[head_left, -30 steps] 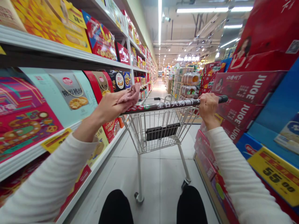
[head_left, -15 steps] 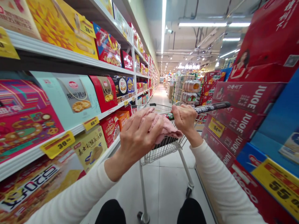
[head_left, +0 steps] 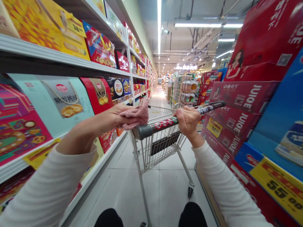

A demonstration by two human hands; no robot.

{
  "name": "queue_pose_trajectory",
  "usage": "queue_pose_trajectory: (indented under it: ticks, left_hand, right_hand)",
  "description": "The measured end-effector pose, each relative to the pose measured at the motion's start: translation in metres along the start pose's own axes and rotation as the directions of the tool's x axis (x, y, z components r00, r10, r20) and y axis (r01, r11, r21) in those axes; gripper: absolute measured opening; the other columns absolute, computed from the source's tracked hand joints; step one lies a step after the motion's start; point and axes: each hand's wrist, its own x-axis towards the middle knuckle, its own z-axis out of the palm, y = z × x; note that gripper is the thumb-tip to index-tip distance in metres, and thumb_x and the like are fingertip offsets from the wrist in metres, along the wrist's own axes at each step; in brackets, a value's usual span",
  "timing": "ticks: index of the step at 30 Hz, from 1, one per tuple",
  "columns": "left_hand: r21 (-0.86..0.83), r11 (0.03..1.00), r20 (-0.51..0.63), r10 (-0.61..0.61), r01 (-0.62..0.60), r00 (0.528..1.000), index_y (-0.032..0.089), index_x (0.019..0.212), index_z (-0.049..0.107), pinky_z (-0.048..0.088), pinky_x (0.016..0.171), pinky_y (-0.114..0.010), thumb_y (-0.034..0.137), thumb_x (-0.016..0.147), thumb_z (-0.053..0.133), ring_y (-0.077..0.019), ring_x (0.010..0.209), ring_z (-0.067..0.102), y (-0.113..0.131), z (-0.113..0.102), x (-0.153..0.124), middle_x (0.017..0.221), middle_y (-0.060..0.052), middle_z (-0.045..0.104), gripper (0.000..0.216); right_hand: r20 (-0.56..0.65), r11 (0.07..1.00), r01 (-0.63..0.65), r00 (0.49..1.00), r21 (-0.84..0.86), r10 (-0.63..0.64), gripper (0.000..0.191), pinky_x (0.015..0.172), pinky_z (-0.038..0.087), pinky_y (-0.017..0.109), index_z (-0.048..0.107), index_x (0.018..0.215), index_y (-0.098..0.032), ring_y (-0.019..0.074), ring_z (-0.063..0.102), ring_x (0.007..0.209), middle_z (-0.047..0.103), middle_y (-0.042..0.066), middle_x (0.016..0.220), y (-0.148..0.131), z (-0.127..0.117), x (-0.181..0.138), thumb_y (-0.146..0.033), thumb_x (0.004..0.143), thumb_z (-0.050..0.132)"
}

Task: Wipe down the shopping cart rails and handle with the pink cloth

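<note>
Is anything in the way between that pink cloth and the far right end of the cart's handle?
Yes: the right hand is closed around the handle, between the pink cloth in the left hand and the handle's right end.

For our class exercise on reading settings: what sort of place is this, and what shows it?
Most likely a supermarket aisle: a shopping cart stands ahead, shelves line the left, and a yellow price tag reads 55.00 on the right.
</note>
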Motion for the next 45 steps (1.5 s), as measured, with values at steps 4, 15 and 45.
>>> queue_pose_trajectory:
  ticks: [4, 15, 45]
  left_hand:
    - [-0.621, 0.776, 0.09, -0.07, 0.111, 0.993, 0.018, 0.091, 0.078, 0.059, 0.063, -0.035, 0.05, 0.081, 0.071, -0.0243, 0.076, 0.071, -0.01, 0.037, -0.014, 0.086, -0.012, 0.076, 0.035]
    - [-0.58, 0.798, -0.417, -0.118, -0.164, 0.901, 0.024, 0.105, 0.069, 0.059, 0.07, -0.033, 0.059, 0.088, 0.066, -0.0179, 0.08, 0.066, -0.023, 0.144, -0.024, 0.09, -0.004, 0.069, 0.039]
    - [0.013, 1.0, -0.758, 0.012, -0.004, 0.653, 0.021, 0.123, 0.052, 0.05, 0.102, -0.045, 0.036, 0.105, 0.038, -0.0223, 0.119, 0.056, -0.008, 0.244, -0.066, 0.115, -0.011, 0.059, 0.028]
  right_hand:
    - [-0.058, 0.989, 0.007, 0.998, 0.15, 0.001, 0.061, 0.065, 0.033, 0.034, 0.06, 0.057, -0.023, 0.0143, 0.047, 0.053, 0.06, 0.0, 0.053, 0.026, -0.002, -0.004, -0.044, 0.106, 0.028]
    - [0.222, 0.967, -0.075, 0.975, 0.245, 0.019, 0.054, 0.092, 0.036, 0.039, 0.064, 0.086, -0.025, 0.0199, 0.057, 0.089, 0.067, 0.002, 0.088, 0.007, -0.041, -0.007, -0.053, 0.106, 0.022]
    - [-0.006, 0.91, -0.091, 0.995, 0.405, 0.102, 0.053, 0.08, 0.033, 0.039, 0.059, 0.071, -0.024, 0.0189, 0.05, 0.076, 0.055, -0.001, 0.071, -0.004, -0.03, -0.019, -0.051, 0.104, 0.029]
